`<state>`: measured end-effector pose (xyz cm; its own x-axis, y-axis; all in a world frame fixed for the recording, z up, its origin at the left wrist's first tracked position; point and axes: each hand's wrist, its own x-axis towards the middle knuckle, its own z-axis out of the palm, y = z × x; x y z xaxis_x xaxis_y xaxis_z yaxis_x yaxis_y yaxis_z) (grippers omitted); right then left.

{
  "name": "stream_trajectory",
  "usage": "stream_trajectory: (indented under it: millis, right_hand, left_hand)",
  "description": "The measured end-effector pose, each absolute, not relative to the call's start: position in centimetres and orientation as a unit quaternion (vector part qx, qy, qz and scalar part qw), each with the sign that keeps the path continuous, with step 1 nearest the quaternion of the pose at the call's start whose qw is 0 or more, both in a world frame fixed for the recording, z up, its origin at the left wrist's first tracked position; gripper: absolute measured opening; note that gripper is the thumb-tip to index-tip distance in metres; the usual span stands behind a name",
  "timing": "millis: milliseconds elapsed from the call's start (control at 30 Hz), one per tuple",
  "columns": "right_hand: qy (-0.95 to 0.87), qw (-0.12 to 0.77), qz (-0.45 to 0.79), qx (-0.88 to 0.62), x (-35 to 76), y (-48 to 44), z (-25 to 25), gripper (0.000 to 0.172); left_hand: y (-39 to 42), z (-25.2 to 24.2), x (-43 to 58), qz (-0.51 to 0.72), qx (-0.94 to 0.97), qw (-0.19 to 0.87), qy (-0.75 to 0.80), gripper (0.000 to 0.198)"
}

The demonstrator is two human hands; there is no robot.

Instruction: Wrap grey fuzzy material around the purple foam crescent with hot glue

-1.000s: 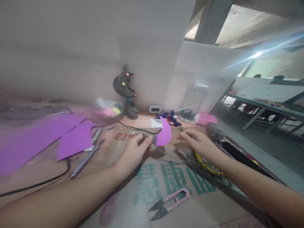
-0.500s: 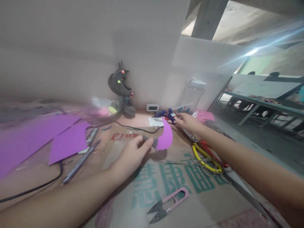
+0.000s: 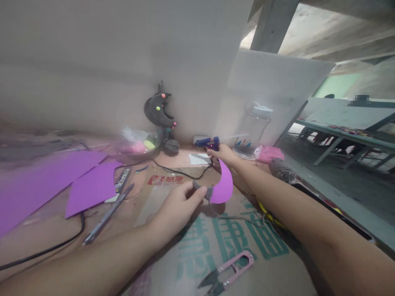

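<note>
My left hand pinches a purple foam crescent by its grey, yarn-wrapped end, holding it just above the cardboard sheet. My right hand reaches past it to the back of the desk and is closed around the handle of a blue hot glue gun, lifted off the surface with its red light showing. The glue gun's black cord trails leftward across the desk.
Pink thread snips lie near the front. Purple foam sheets, a pen and a utility knife lie left. A black crescent ornament, a clear bowl, a plastic jar, grey yarn and yellow-handled scissors sit around.
My right hand moved from beside the crescent to the back of the desk, gripped the glue gun and lifted it. The left hand kept its hold on the crescent.
</note>
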<state>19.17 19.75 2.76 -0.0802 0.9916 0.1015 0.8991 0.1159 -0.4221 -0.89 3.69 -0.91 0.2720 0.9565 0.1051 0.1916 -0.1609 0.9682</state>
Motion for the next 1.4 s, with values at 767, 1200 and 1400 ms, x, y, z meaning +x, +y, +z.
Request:
stream_trajectory:
  millis: [767,1200,1400]
  right_hand:
    - [-0.822,0.224,0.140,-0.505,22.4,4.5,3.4,0.037]
    - [-0.916,0.136,0.018,-0.377,18.7,-2.8,4.2,0.027]
    - [-0.910,0.196,-0.025,-0.365,19.7,-2.6,5.2,0.027]
  left_hand:
    - [3.3,1.2,-0.8,0.460,0.550,0.526,0.457,0.035]
    - [3.0,0.2,-0.9,0.421,0.664,0.429,0.445,0.034]
    - [2.6,0.5,-0.9,0.389,0.697,0.414,0.437,0.030]
